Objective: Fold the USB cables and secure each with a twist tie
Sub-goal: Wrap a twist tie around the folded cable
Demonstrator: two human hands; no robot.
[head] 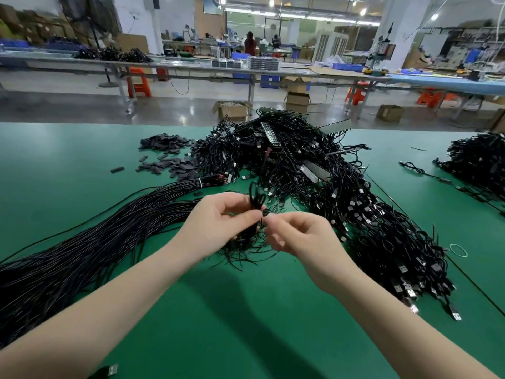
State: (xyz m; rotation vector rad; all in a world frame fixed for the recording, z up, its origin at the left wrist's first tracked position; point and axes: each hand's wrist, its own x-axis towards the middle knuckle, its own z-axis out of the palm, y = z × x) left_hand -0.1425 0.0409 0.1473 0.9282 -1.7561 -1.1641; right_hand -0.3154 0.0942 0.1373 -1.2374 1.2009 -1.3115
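Observation:
My left hand grips a folded black USB cable whose loops stick up above the fingers. My right hand pinches a thin black twist tie at the cable's middle, fingertip to fingertip with the left hand. Both hands hover above a small heap of loose black twist ties on the green table. A long bundle of straight black cables lies to the left. A big pile of folded, tied cables runs from the centre back to the right front.
Small black sleeve pieces are scattered at the back left. Another cable heap sits at the far right edge, and a white rubber band lies on the table. A loose USB plug lies near the front edge. Workbenches and people stand beyond the table.

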